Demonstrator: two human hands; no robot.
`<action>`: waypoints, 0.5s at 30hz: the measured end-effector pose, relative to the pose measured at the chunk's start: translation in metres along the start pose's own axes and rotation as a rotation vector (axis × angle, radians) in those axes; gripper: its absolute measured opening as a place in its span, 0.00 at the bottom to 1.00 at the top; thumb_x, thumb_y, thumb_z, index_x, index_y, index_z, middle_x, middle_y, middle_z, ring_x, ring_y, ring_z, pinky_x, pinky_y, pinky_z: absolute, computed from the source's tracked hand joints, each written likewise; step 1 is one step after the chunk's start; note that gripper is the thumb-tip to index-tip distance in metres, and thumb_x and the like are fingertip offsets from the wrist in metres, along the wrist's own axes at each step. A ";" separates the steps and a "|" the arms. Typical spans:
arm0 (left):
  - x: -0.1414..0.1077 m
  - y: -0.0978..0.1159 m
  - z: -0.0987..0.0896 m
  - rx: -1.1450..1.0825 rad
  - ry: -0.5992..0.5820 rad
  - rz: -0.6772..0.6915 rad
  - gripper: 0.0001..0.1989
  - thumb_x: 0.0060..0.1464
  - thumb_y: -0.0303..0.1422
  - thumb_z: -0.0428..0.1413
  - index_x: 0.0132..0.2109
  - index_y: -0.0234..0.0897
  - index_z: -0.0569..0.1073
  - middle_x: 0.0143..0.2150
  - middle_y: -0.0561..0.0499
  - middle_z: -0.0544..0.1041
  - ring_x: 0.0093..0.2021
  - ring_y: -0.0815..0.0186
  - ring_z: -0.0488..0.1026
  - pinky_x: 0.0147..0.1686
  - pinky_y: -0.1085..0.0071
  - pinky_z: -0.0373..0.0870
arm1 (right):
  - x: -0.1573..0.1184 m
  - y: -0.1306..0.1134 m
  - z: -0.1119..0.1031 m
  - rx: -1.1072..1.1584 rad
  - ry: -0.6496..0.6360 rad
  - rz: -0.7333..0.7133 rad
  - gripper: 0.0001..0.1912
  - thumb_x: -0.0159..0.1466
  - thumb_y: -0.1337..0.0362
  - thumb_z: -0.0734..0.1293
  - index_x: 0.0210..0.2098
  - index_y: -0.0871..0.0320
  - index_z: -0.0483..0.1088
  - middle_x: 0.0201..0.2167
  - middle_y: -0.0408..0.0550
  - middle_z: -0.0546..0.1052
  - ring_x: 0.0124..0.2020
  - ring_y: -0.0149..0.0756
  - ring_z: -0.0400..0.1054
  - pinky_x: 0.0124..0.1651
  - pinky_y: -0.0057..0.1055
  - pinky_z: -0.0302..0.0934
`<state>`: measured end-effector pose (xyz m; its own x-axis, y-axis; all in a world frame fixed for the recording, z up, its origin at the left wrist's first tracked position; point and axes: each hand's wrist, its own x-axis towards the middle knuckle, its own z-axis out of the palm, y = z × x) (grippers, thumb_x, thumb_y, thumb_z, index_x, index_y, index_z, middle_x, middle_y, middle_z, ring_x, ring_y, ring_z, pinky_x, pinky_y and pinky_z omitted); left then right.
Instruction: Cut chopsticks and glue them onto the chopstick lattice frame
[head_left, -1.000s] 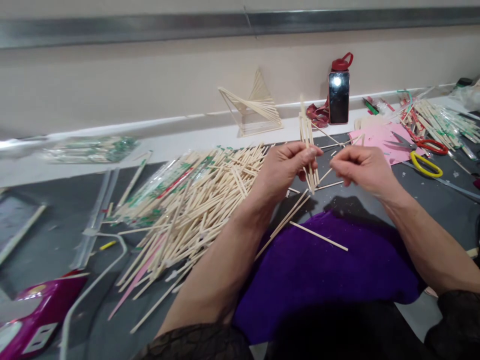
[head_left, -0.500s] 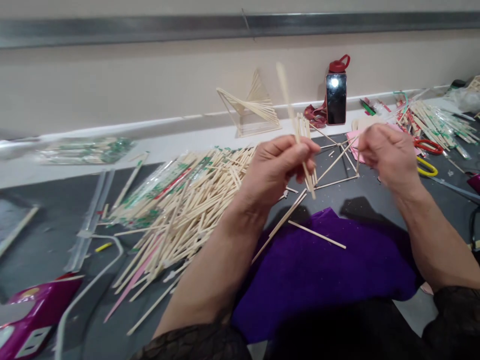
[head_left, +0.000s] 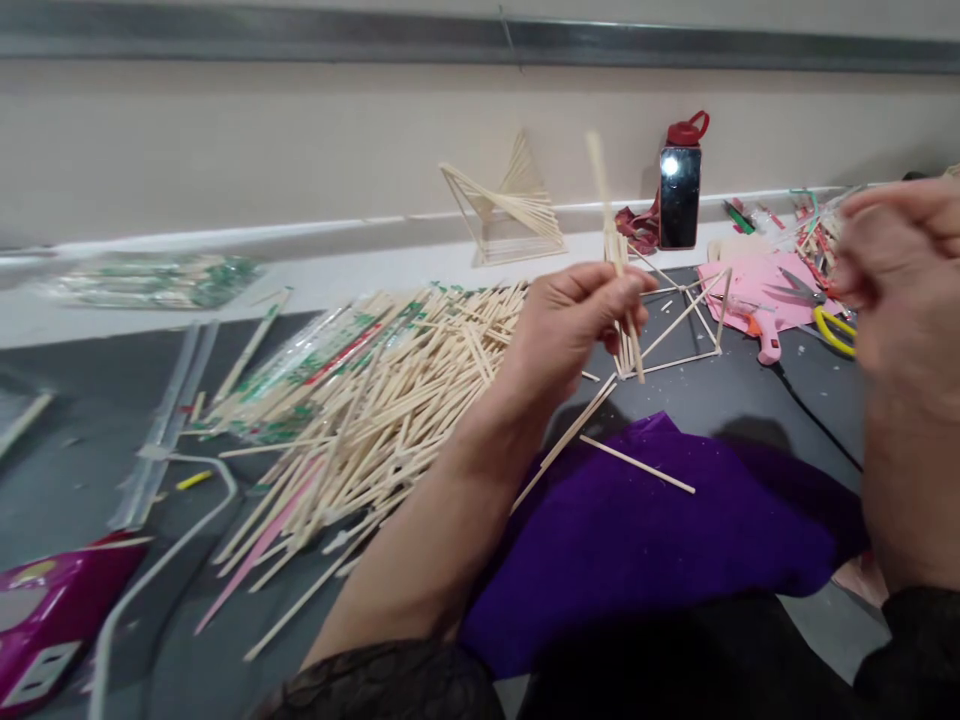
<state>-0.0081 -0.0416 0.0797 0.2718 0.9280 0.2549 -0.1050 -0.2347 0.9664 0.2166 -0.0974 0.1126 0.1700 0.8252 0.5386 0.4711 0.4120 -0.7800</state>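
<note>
My left hand [head_left: 581, 315] pinches a thin wooden chopstick [head_left: 602, 185] between thumb and fingers; it stands nearly upright, its top end blurred. Behind those fingers stands an open frame of joined chopsticks [head_left: 675, 362] on the dark table, partly hidden by the hand. My right hand [head_left: 900, 250] is raised at the right edge, curled closed and blurred; I cannot make out anything in it. Below it, a pink glue gun [head_left: 766, 338] lies by pink paper [head_left: 802, 310], with yellow-handled scissors [head_left: 834, 335] beside it.
A large heap of loose chopsticks [head_left: 420, 400] lies left of my left arm. Purple cloth [head_left: 660, 540] covers the near edge, with a loose chopstick on it. At the back stand a finished-looking twisted stick model [head_left: 517, 205] and a phone [head_left: 680, 200] against a red-capped bottle [head_left: 688, 128].
My right hand has moved right and up, away from the frame, uncovering the glue gun and scissors. My left hand keeps the chopstick, shifted slightly right in view.
</note>
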 end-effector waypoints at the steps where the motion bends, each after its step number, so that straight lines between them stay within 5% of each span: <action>1: -0.004 0.000 0.005 0.060 -0.071 -0.016 0.06 0.53 0.35 0.60 0.32 0.37 0.80 0.22 0.53 0.74 0.19 0.74 0.65 0.17 0.78 0.61 | -0.003 -0.004 0.012 0.077 0.101 -0.068 0.10 0.62 0.56 0.69 0.39 0.54 0.77 0.26 0.45 0.74 0.23 0.31 0.66 0.24 0.30 0.59; 4: -0.011 0.000 0.016 0.200 -0.207 -0.002 0.07 0.52 0.34 0.60 0.30 0.37 0.80 0.22 0.53 0.74 0.21 0.73 0.66 0.20 0.77 0.62 | -0.005 -0.010 0.043 0.201 -0.160 -0.004 0.07 0.61 0.61 0.69 0.35 0.57 0.77 0.24 0.40 0.73 0.23 0.25 0.65 0.27 0.26 0.61; 7: -0.011 -0.002 0.016 0.259 -0.199 0.063 0.08 0.52 0.34 0.60 0.28 0.36 0.79 0.22 0.53 0.74 0.22 0.72 0.67 0.22 0.76 0.63 | 0.001 -0.012 0.060 0.165 -0.302 0.021 0.06 0.61 0.62 0.69 0.30 0.57 0.75 0.24 0.39 0.72 0.24 0.25 0.66 0.28 0.25 0.62; 15: 0.006 -0.016 -0.007 0.288 -0.294 -0.036 0.09 0.53 0.34 0.58 0.32 0.34 0.80 0.23 0.50 0.76 0.22 0.73 0.69 0.19 0.78 0.60 | 0.048 -0.012 0.066 0.140 -0.121 -0.085 0.08 0.62 0.62 0.68 0.29 0.59 0.74 0.19 0.39 0.71 0.19 0.23 0.64 0.20 0.22 0.52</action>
<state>-0.0114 -0.0301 0.0655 0.5366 0.8246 0.1792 0.1701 -0.3137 0.9342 0.1624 -0.0370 0.1268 0.0257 0.8222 0.5687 0.3526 0.5248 -0.7748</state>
